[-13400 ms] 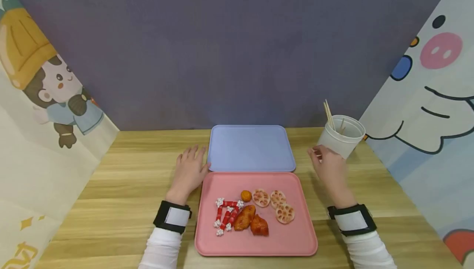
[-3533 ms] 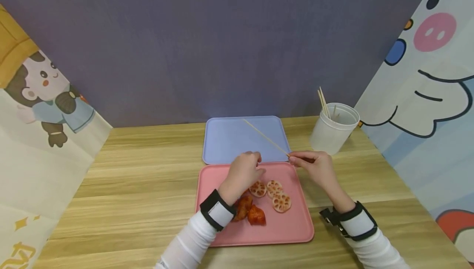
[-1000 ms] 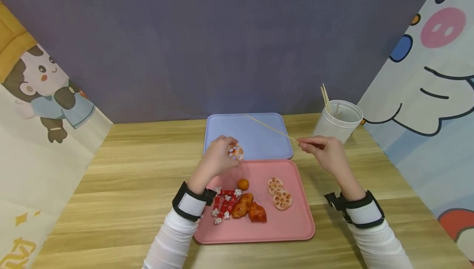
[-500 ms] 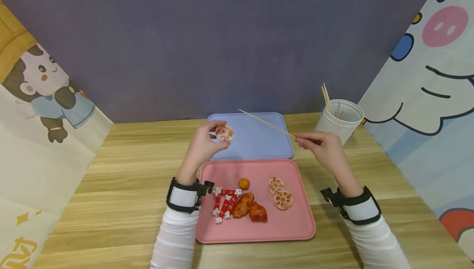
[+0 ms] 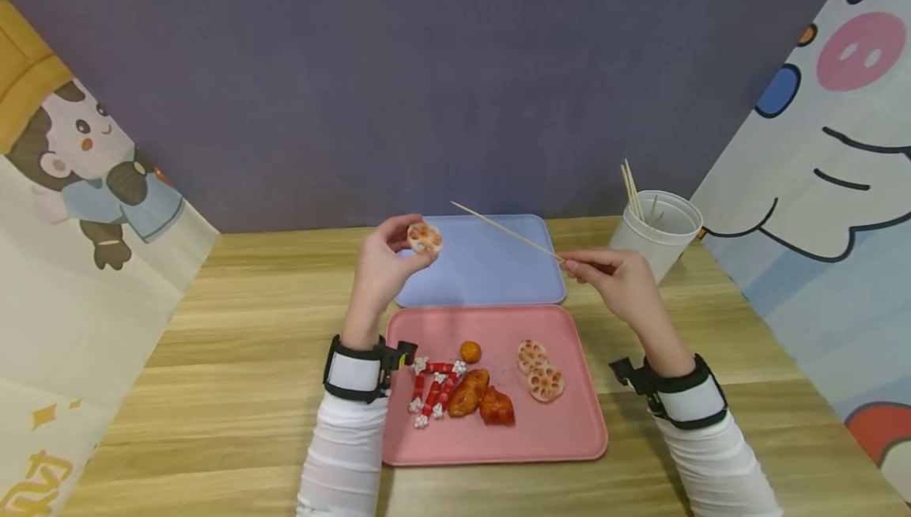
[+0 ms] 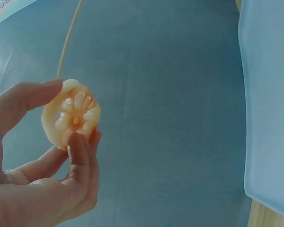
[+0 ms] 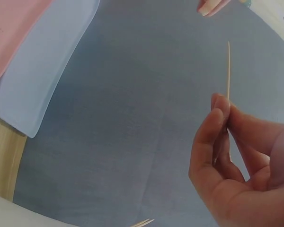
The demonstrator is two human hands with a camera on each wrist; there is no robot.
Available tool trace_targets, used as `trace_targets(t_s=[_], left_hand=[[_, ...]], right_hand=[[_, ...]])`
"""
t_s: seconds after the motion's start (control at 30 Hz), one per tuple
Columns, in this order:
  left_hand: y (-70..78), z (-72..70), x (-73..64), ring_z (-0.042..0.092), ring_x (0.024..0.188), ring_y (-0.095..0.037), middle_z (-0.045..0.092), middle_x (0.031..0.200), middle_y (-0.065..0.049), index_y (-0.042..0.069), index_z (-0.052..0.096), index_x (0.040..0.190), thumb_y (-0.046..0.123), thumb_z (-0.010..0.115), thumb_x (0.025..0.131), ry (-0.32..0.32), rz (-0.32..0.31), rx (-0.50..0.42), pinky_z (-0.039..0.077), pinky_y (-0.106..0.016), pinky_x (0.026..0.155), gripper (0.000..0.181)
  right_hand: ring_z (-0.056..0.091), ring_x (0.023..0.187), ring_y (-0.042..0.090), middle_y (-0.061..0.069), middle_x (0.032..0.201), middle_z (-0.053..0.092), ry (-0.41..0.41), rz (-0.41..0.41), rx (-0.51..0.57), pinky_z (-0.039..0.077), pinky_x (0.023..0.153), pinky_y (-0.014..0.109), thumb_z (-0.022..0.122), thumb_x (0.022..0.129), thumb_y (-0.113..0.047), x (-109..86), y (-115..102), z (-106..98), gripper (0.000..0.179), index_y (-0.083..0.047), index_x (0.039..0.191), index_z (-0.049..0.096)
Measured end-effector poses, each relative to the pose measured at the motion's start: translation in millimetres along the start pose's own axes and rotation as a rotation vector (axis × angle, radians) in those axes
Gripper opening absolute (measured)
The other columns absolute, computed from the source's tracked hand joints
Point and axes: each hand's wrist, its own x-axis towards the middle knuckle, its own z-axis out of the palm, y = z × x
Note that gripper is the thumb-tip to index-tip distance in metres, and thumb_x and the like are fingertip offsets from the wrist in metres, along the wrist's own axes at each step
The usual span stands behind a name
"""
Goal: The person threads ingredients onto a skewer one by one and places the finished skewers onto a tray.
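Observation:
My left hand (image 5: 380, 268) holds a lotus root slice (image 5: 425, 238) by its edge between thumb and fingers, raised over the left part of the blue tray (image 5: 491, 280). Its holes face the camera in the left wrist view, where the slice (image 6: 72, 115) stands nearly upright. Between thumb and fingertips, my right hand (image 5: 619, 284) pinches one end of a bamboo skewer (image 5: 505, 230). The skewer's pointed end slants up to the left, a short way from the slice in the head view. In the right wrist view, the skewer (image 7: 228, 71) sticks up out of the pinch.
A pink tray (image 5: 491, 450) in front bears two lotus root slices (image 5: 545, 383), a small orange ball (image 5: 470, 352), two glazed meat pieces (image 5: 497, 406) and several red-and-white sticks (image 5: 430, 398). A white bucket (image 5: 651, 240) with several skewers (image 5: 630, 189) stands behind my right hand.
My left hand has taken a lotus root slice from the pink tray and lifted it up and back over the blue tray. The skewer has risen slightly and shifted left with my right hand.

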Motion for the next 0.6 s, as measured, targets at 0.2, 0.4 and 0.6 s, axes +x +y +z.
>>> trace_targets(t_s=[0.2, 0.4, 0.6], left_hand=[[1.0, 0.3, -1.1, 0.059, 0.094, -0.019, 0.061, 0.118, -0.015, 0.006, 0.059, 0.127, -0.001, 0.074, 0.077, 0.039, 0.074, -0.154, 0.050, -0.017, 0.074, 0.052], [0.7, -0.6, -0.5, 0.058, 0.100, -0.016, 0.058, 0.122, -0.017, -0.001, 0.054, 0.127, -0.006, 0.073, 0.076, 0.073, 0.068, -0.285, 0.050, -0.020, 0.084, 0.055], [2.1, -0.2, 0.8, 0.062, 0.095, -0.017, 0.064, 0.112, -0.010, -0.008, 0.057, 0.122, -0.013, 0.069, 0.076, 0.078, -0.005, -0.525, 0.055, -0.023, 0.079, 0.048]], right_hand=[[0.063, 0.073, -0.004, 0.017, 0.095, 0.072, -0.013, 0.006, -0.005, 0.052, 0.062, 0.015, 0.065, 0.088, -0.008, -1.5, -2, 1, 0.020, -0.002, 0.106, 0.072], [0.064, 0.075, -0.004, 0.018, 0.095, 0.072, -0.036, 0.001, 0.006, 0.054, 0.063, 0.018, 0.064, 0.089, -0.008, -6.3, -7, 3, 0.020, 0.000, 0.106, 0.072], [0.064, 0.075, -0.006, 0.019, 0.092, 0.072, -0.024, -0.027, -0.001, 0.055, 0.064, 0.021, 0.064, 0.089, -0.005, -12.2, -9, 2, 0.019, 0.001, 0.105, 0.072]])
